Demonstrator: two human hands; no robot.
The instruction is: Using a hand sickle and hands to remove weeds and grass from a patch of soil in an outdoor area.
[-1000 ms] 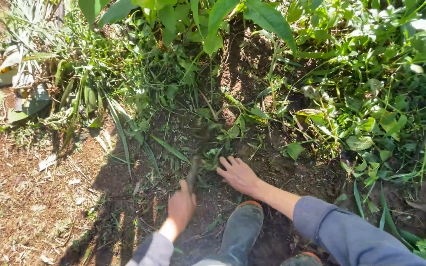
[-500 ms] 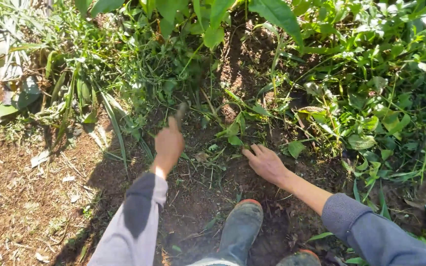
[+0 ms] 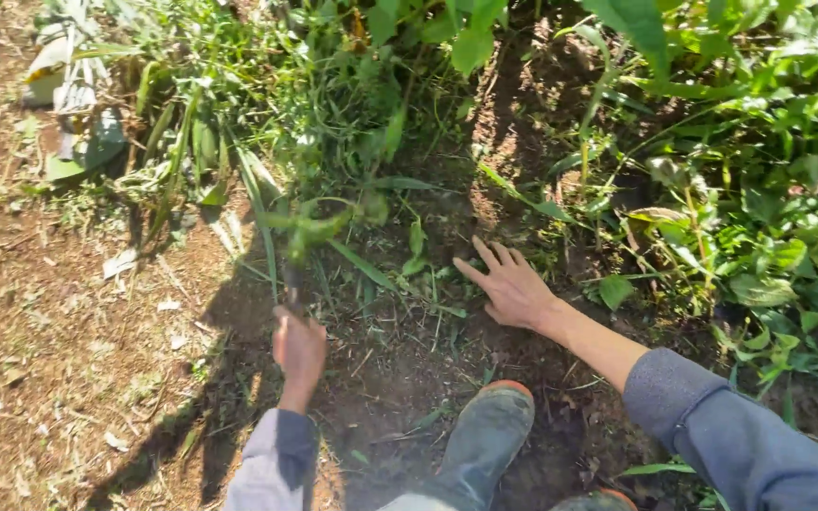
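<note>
Left hand (image 3: 299,346): fist pressed together around a short dark tool handle (image 3: 292,282). The handle stands up and away from the knuckles; its far end meets a blurred clump of green blades (image 3: 319,225). Cannot tell the shape of the tool's working end, as it is smeared by motion. Grey sleeve cuff (image 3: 276,454) covers the wrist, near edge of view.

Right hand (image 3: 511,286): fingers spread, palm down, flat on the dark soil (image 3: 400,369). It holds nothing. It lies to the right of the tool, apart from it, with low weeds (image 3: 418,255) between the two. Fingertips point far and left. Blue-grey sleeve (image 3: 731,440) runs off to the near right corner.

Near centre: toe of a grey-green rubber boot (image 3: 485,435) with an orange sole rim, on the soil just near of the right hand. A second boot toe (image 3: 598,500) only just shows at the bottom edge.

Surroundings: dense broad-leaved plants (image 3: 759,189) fill the right and far side. Long grass leaves (image 3: 191,142) sit far left. Bare reddish ground with dry litter (image 3: 59,322) takes the left side, in full sun. The person's shadow falls over the soil around the left hand.
</note>
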